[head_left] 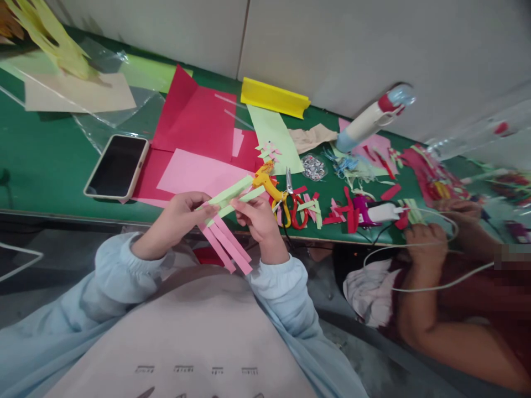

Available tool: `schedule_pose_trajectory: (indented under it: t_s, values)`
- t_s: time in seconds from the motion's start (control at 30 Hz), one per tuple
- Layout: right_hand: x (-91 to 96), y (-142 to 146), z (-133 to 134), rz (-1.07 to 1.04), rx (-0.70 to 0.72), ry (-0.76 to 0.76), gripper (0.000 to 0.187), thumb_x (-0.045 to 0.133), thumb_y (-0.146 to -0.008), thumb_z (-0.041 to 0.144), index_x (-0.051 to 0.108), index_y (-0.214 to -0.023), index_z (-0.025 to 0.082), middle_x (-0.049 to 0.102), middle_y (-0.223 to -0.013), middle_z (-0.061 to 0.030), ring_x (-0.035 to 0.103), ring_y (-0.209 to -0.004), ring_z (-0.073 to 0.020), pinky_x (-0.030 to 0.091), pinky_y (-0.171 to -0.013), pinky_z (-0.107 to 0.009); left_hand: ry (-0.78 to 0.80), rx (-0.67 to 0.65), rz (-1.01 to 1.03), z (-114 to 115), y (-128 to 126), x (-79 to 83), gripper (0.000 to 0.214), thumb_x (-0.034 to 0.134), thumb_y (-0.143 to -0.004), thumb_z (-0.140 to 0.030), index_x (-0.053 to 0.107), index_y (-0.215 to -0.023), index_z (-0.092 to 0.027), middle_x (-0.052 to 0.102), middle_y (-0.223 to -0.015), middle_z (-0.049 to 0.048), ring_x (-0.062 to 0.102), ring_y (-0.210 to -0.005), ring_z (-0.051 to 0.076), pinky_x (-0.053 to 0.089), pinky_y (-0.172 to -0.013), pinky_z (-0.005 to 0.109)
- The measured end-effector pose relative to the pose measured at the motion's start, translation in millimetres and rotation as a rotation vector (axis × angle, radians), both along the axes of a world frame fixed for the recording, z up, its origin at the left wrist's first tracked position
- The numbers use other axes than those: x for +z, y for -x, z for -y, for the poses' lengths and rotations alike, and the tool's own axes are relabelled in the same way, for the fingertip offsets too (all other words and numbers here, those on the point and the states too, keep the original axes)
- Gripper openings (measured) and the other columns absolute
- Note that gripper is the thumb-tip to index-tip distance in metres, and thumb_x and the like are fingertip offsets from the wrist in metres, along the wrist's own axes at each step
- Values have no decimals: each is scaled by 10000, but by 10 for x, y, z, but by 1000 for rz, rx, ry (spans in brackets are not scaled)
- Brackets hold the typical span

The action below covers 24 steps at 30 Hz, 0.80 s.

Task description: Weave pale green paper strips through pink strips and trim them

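Observation:
Both my hands hold crossed paper strips over the table's front edge. My left hand (179, 218) pinches the near ends of the light green strips (232, 194), which point up and right. My right hand (258, 220) grips the same bundle where pink strips (227, 247) hang down toward my lap. Fingers of both hands are closed on the paper. Just past my right hand lie an orange glue gun (269, 182) and red-handled scissors (293, 205).
The green table (45, 160) carries a phone (116, 167), red and pink sheets (199, 124), a green sheet, a yellow folded piece (274, 98) and paper scraps. A co-worker's hands (423, 240) at the right hold a white cord near a second glue gun (375, 212).

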State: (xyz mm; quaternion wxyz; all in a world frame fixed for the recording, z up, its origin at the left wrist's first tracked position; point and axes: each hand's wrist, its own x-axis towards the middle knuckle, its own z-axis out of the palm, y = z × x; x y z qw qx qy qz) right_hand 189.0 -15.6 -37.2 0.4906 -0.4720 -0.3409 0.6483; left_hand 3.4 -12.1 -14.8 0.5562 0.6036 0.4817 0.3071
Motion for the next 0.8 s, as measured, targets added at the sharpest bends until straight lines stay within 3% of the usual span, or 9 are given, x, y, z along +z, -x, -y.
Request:
schedule_pose_trajectory:
  t_s: [0.27,0.37,0.5,0.63,0.7,0.8]
  values:
    - [-16,-12,-47,-24,-129,-32,323,806,-623,391,567,-622,174,465,-467,83,367,-406,-34,264,-365,-177,-9,45,11,-15,-19,-55,297,656,-805,-447,623,-734,-161,511,-621,-28,434,-581,101,326,-531,228]
    - [9,-79,-62,-19,-171,-55,388,781,-649,497,549,-672,187,558,-551,57,427,-431,-42,290,-356,-166,11,102,44,-20,-29,-68,305,674,-783,-463,649,-765,-160,549,-649,-16,461,-586,107,352,-537,228]
    - [6,-136,-20,80,29,53,512,664,-694,663,641,-850,176,689,-732,-26,574,-541,-88,370,-383,-177,-2,175,96,-35,-35,-102,318,699,-757,-479,649,-745,-165,563,-655,-14,477,-588,111,370,-545,228]
    - [-39,-103,55,241,300,-45,352,768,-684,464,720,-863,165,738,-857,-41,668,-773,-139,528,-684,-234,-30,216,119,-46,-52,-124,319,718,-740,-483,676,-779,-169,611,-696,-6,514,-628,120,404,-583,232]
    - [-54,-77,74,276,316,-86,265,792,-661,371,728,-814,165,745,-863,-36,678,-831,-162,531,-784,-273,-33,251,101,-50,-62,-121,338,693,-755,-506,678,-750,-169,610,-664,-6,521,-617,125,410,-576,235]
    - [-45,-61,71,295,275,-72,224,785,-651,339,728,-774,161,745,-825,-37,684,-820,-180,535,-786,-303,61,332,132,-57,-68,-111,423,581,-815,-566,660,-687,-171,589,-576,1,548,-584,148,434,-541,251]
